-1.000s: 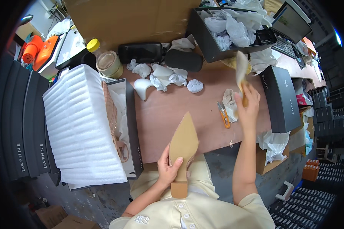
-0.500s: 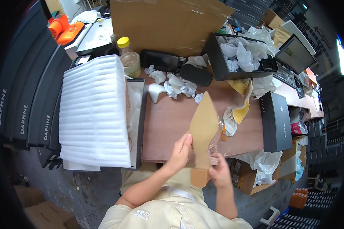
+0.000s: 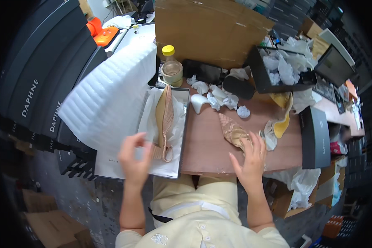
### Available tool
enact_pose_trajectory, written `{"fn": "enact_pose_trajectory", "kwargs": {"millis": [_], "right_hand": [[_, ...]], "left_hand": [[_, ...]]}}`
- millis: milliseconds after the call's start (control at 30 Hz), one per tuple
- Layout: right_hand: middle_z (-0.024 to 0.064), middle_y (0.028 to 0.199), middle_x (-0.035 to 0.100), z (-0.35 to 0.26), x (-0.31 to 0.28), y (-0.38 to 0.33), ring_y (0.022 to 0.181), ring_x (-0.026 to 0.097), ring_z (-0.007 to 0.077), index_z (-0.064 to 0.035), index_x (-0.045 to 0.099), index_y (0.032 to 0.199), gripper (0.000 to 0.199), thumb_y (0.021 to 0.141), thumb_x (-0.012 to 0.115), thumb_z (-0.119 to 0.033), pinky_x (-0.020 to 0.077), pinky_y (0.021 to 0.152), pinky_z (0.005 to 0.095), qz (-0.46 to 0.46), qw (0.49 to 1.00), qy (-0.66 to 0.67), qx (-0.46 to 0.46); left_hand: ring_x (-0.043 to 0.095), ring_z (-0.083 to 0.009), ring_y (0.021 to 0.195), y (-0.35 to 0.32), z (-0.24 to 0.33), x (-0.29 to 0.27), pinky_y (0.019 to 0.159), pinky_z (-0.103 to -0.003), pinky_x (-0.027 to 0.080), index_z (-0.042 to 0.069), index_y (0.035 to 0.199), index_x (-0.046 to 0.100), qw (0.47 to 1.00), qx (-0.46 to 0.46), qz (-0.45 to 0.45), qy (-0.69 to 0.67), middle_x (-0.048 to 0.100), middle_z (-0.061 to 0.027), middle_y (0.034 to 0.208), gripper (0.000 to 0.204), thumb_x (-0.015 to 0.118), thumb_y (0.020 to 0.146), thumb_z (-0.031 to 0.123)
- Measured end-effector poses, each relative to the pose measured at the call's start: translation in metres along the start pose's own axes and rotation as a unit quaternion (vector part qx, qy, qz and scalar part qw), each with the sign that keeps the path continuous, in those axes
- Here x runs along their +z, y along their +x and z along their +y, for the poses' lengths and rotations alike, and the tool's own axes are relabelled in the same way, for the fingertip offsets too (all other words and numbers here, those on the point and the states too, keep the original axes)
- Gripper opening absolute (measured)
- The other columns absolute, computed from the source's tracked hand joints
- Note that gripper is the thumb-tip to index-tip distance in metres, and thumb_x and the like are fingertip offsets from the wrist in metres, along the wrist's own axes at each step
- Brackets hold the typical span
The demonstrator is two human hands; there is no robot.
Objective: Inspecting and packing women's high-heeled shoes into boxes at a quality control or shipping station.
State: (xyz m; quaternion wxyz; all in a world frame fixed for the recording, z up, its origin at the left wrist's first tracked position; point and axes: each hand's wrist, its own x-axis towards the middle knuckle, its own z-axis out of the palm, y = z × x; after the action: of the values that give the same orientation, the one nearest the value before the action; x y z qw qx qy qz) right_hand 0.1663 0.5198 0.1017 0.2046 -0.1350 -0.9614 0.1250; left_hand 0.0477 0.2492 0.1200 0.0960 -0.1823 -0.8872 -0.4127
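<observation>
My left hand [image 3: 135, 161] hovers with bent fingers and thumb apart over the near-left part of an open shoe box [image 3: 184, 140]. It holds nothing. A pink pointed shoe [image 3: 167, 111] with a tan sole lies on its side in that box on white tissue paper [image 3: 146, 124]. On the tabletop, the second pink pointed shoe [image 3: 229, 126] has its quilted toe facing away. My right hand [image 3: 252, 161] is at its near end, fingers spread, and hides part of it; no grip shows. A white ribbed foam sheet [image 3: 107, 89] slants up at the box's left side.
Crumpled paper wads [image 3: 219, 96] and a yellow-capped jar [image 3: 172, 70] sit behind the shoes. A black box of tissue [image 3: 281, 68] stands at the back right. A closed dark box [image 3: 315, 136] is at the right edge; stacked dark boxes [image 3: 37, 74] rise at the left.
The shoe I held sole-up has come down onto the table, and both hands have moved apart. The foam sheet has swung left off the box, uncovering the other shoe. The view has shifted left.
</observation>
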Motion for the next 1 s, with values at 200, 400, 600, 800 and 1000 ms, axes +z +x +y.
{"fn": "enact_pose_trajectory", "kwargs": {"millis": [200, 400, 600, 800, 1000], "right_hand": [[0.0164, 0.128, 0.042, 0.017, -0.018, 0.016, 0.123, 0.035, 0.0353, -0.0083, 0.046, 0.123, 0.067, 0.067, 0.075, -0.032, 0.0283, 0.101, 0.0469, -0.116, 0.992, -0.029, 0.043], [0.0209, 0.121, 0.05, 0.091, -0.012, -0.031, 0.11, 0.05, 0.037, -0.0082, 0.04, 0.132, 0.077, 0.065, 0.076, -0.016, 0.0407, 0.093, 0.0386, -0.231, 0.948, 0.166, 0.14], [0.0208, 0.128, 0.039, 0.039, -0.029, -0.018, 0.12, 0.037, 0.0395, -0.0115, 0.042, 0.132, 0.078, 0.064, 0.078, -0.025, 0.0351, 0.096, 0.0481, -0.097, 0.992, 0.071, 0.033], [0.0243, 0.136, 0.033, -0.091, 0.006, 0.114, 0.125, 0.035, 0.0403, -0.0096, 0.04, 0.134, 0.058, 0.085, 0.059, -0.034, 0.0302, 0.103, 0.0429, -0.063, 0.829, 0.478, -0.283], [0.0157, 0.112, 0.058, -0.192, 0.016, 0.182, 0.11, 0.05, 0.0325, -0.0057, 0.065, 0.104, 0.039, 0.082, 0.058, -0.037, 0.038, 0.094, 0.0514, -0.267, 0.869, 0.088, -0.407]], "left_hand": [[0.06, -0.0316, 0.075, 0.03, 0.003, 0.062, 0.068, -0.041, 0.049, -0.001, 0.112, 0.054, 0.926, -0.1, -0.204, 0.3, 0.059, -0.0177, 0.087, 0.039, 0.062, 0.079, 0.019], [0.059, -0.0272, 0.065, 0.034, -0.019, 0.029, 0.059, -0.038, 0.051, -0.001, 0.112, 0.053, 0.948, -0.234, -0.154, -0.151, 0.059, -0.0164, 0.085, 0.036, 0.06, 0.081, 0.016], [0.058, -0.0227, 0.055, -0.002, -0.02, -0.003, 0.05, -0.034, 0.052, -0.001, 0.112, 0.052, 0.708, -0.331, -0.052, -0.622, 0.058, -0.0151, 0.082, 0.033, 0.057, 0.083, 0.013], [0.057, -0.018, 0.054, -0.047, -0.003, 0.015, 0.049, -0.032, 0.052, -0.002, 0.115, 0.05, 0.823, -0.293, 0.068, -0.482, 0.059, -0.0154, 0.082, 0.041, 0.057, 0.077, 0.009], [0.042, -0.0264, 0.124, -0.071, 0.055, 0.005, 0.104, -0.033, 0.033, -0.008, 0.135, 0.031, 0.774, -0.302, -0.145, -0.538, 0.043, -0.0222, 0.132, 0.071, 0.048, 0.069, 0.012]]}}
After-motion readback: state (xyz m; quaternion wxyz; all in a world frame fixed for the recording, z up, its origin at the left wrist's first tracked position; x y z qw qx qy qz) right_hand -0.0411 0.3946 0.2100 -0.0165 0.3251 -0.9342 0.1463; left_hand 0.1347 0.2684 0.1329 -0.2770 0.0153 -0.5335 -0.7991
